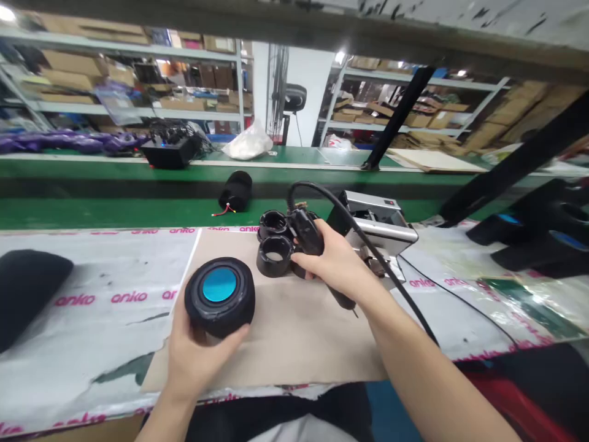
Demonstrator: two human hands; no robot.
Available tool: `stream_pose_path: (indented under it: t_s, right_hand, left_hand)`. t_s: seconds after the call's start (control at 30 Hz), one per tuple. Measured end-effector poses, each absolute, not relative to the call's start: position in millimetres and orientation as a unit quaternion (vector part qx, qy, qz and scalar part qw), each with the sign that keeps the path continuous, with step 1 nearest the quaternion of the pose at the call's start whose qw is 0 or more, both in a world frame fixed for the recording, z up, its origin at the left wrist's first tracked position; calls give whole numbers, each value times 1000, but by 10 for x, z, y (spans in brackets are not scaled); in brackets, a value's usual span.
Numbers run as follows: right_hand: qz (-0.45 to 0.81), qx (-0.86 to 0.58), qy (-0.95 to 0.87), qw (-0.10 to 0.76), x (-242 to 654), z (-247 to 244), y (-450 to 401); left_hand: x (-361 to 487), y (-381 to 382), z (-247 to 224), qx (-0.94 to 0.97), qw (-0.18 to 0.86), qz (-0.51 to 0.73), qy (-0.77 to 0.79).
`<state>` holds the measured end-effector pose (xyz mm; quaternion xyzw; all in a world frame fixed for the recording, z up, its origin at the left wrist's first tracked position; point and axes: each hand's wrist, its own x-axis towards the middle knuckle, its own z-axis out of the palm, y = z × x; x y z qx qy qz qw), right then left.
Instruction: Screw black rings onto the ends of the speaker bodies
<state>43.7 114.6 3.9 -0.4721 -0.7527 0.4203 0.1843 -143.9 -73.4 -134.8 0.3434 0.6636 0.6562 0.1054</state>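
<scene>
My left hand (pixel 197 356) is wrapped round a black cylindrical speaker (pixel 243 294) with a shiny blue disc on its upturned end, above a brown cardboard sheet (pixel 294 344). In my right hand (pixel 338 258) is a black corded electric screwdriver (pixel 307 233); its cable loops up and back over my forearm, and its thin tip points down toward me. Just left of that hand stand several black plastic rings (pixel 275 256), partly hidden by my fingers and the tool.
A silver-and-black machine (pixel 386 230) stands right of my hand. Behind lies a black cylinder (pixel 236 190) with red wires. More black cylinders (pixel 501 227) are at the right, and a dark rounded object (pixel 32 288) at the left. Slanted black posts (pixel 400 116) rise beyond the bench.
</scene>
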Motion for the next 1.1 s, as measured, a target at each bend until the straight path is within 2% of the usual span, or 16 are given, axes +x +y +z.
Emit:
stream_pose_path:
  t_s: [0.4,0.63,0.87,1.03,1.1]
  right_hand:
    - [256,-486,-830,100,-20,-119,967]
    - [236,-494,-832,86,-47,-220,962]
    - [314,-463,-809,183,122,-55,992]
    - [503,-374,-718,302,389,160,906]
    - [553,-343,-687,322,479,212,872]
  left_hand:
    - [-1475,-755,-1360,397,77,669,624]
    - [-1486,-751,-1340,442,76,666,597]
    - [-1506,-765,-1174,449,86,683,570]
    - [-1517,-788,-794,417,188,657,600]
    - [-1525,-778,-690,414,219,657,591]
